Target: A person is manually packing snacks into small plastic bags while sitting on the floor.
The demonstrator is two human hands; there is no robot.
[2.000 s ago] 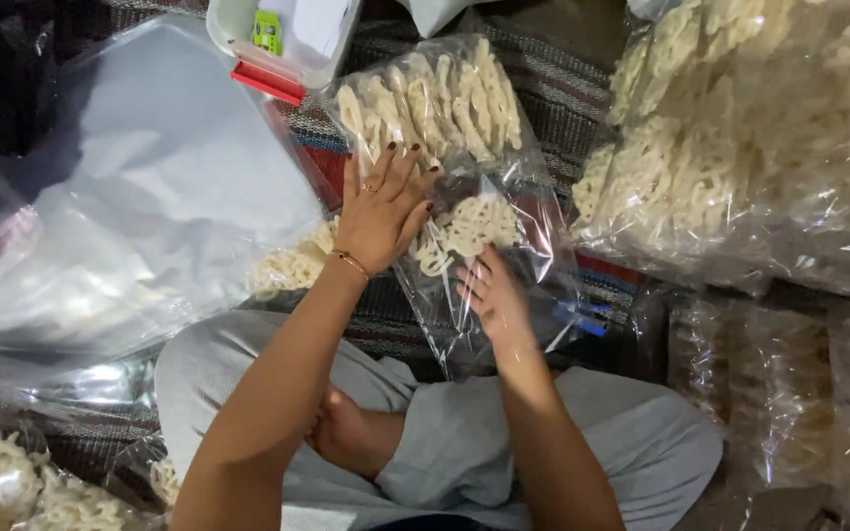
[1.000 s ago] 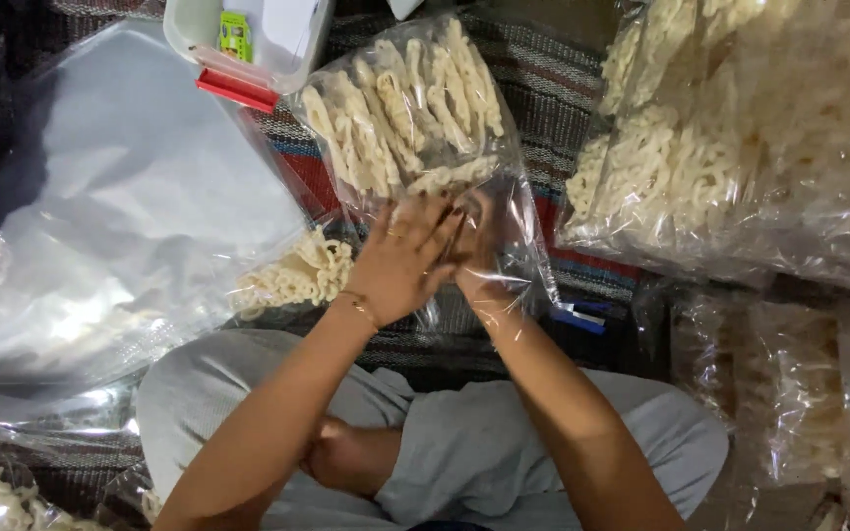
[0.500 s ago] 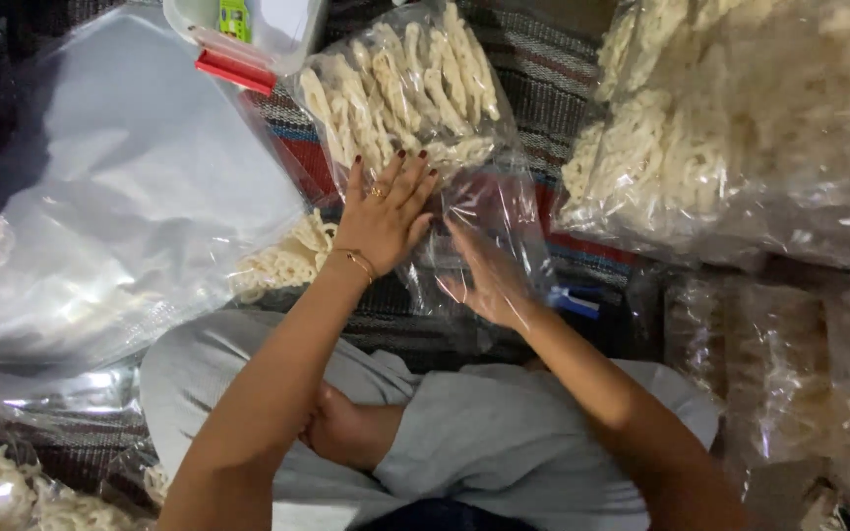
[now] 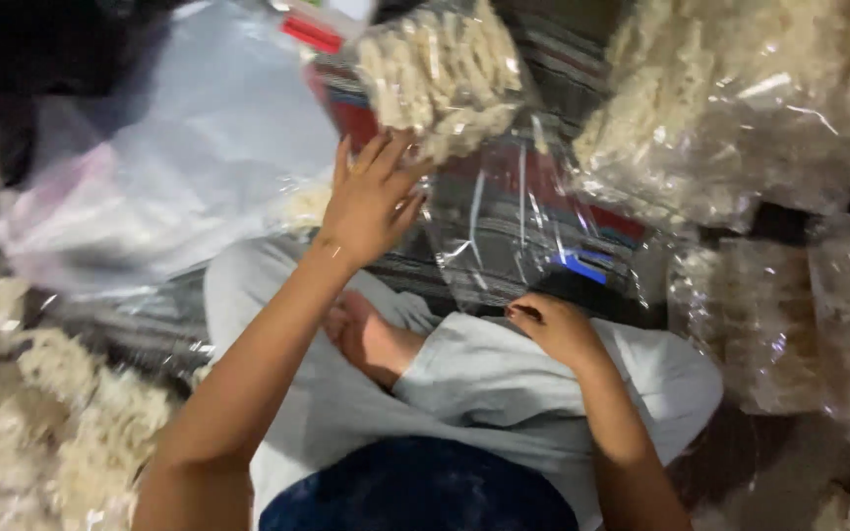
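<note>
Here, a clear bag of pale crackers being packed.
Left hand [image 4: 366, 202], fingers spread, presses flat on the cracker bag [image 4: 464, 108] far centre; right hand [image 4: 555, 329] pinches its empty near end, unsealed; crackers bunched far.

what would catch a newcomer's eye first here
The left hand lies flat on a clear bag at centre, its far end packed with pale crackers. The right hand grips the bag's near edge at the knee. Larger cracker bags pile up at right.
</note>
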